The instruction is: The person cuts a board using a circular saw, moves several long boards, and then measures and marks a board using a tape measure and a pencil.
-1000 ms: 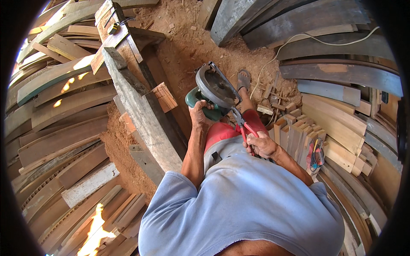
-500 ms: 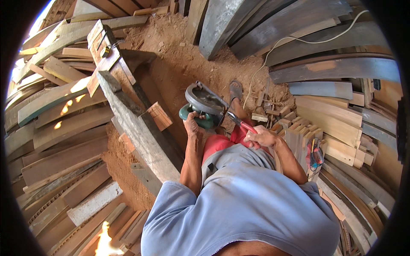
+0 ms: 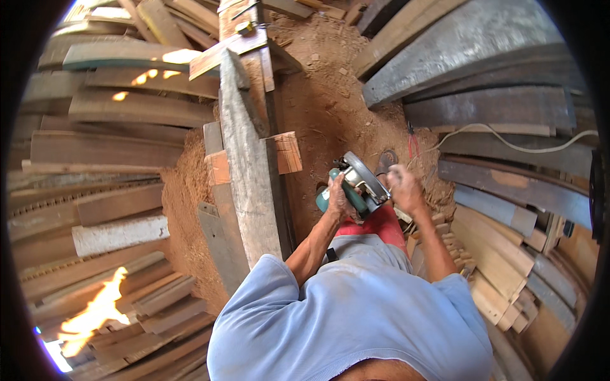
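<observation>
Above the sawdust, left hand (image 3: 338,198) grips green circular saw (image 3: 356,186).

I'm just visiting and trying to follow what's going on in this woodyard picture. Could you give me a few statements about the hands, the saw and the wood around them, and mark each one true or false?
1. The left hand grips the green circular saw. True.
2. The right hand rests flat on the grey plank. False: it is raised beside the saw, off the plank.
3. The saw is lying on the ground. False: it is held up in front of the person.
4. Reddish sawdust covers the ground beyond the saw. True.
5. A pale cord runs across the stacked boards on the right. True.
</observation>
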`<state>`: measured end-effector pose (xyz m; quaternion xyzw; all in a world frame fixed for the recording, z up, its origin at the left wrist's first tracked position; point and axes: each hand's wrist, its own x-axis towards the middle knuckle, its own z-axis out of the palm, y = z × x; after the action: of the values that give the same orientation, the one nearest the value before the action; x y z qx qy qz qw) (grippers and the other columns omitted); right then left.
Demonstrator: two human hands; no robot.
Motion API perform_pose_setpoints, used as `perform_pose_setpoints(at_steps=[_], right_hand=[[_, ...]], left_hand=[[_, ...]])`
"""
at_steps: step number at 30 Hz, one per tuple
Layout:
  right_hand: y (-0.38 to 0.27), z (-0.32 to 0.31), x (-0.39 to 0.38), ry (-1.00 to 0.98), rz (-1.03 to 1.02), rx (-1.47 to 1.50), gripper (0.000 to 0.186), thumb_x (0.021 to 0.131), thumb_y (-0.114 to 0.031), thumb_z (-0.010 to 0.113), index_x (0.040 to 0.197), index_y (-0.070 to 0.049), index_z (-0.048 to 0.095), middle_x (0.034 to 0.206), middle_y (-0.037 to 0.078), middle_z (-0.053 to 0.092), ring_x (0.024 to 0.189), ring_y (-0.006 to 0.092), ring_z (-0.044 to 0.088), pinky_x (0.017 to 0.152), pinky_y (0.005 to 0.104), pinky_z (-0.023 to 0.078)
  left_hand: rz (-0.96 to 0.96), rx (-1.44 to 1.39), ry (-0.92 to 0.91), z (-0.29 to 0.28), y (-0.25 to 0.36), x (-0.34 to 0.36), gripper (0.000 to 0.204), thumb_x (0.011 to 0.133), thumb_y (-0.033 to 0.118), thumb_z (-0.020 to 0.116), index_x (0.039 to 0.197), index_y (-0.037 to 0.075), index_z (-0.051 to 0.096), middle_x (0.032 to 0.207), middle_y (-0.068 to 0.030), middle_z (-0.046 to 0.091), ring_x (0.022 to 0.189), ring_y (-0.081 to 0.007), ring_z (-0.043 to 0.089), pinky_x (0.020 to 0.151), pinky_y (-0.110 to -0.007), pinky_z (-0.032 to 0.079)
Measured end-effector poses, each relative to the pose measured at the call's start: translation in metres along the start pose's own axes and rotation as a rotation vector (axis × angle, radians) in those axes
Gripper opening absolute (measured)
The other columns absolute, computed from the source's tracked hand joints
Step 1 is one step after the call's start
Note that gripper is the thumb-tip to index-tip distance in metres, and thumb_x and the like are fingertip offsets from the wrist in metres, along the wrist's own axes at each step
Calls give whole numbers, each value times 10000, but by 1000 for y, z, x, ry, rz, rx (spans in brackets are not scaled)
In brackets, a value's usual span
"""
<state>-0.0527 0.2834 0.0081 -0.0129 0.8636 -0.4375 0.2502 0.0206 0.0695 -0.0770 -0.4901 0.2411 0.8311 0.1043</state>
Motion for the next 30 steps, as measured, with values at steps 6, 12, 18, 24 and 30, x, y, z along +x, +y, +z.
perform_pose_setpoints(at_steps=[6,12,18,24,30], right_hand=[[-64,89,-12,-20,-215,-183,800,1027,-559,543,1443,118,453,1338,360,602,1270,491,581,1107,500,428],[-50,75,28,-245,-91,-52,751,1006,-647,514,1333,25,591,1262,321,655,1196,525,605,1020,539,459],[-47,34,62,-643,51,391,412,1001,-420,632,1044,-16,699,934,44,674,886,146,602,818,351,512],[-57,-1,84,-639,-92,204,315,986,-298,659,1074,2,697,918,37,685,848,136,614,771,324,523],[-47,-32,103,-530,-32,-184,520,894,-374,730,1199,41,667,1068,253,725,1044,350,705,951,439,514]], left_hand=[[-76,-183,-295,22,6,-31,649,1056,601,347,1211,32,615,1089,-169,697,1005,-328,694,972,-466,559],[53,-167,-389,53,17,-56,667,1090,591,259,1373,55,539,1320,-172,624,1237,-327,599,1126,-476,442],[-30,-58,-485,77,28,-82,787,1075,655,243,1626,94,215,1648,-242,269,1523,-407,306,1247,-552,262],[90,761,-430,85,104,-87,661,1060,550,502,1526,86,437,1284,-255,664,1138,-401,687,945,-499,575],[780,1490,310,120,220,-6,721,908,447,729,1449,21,512,1146,-270,717,1091,-429,693,973,-476,546]])
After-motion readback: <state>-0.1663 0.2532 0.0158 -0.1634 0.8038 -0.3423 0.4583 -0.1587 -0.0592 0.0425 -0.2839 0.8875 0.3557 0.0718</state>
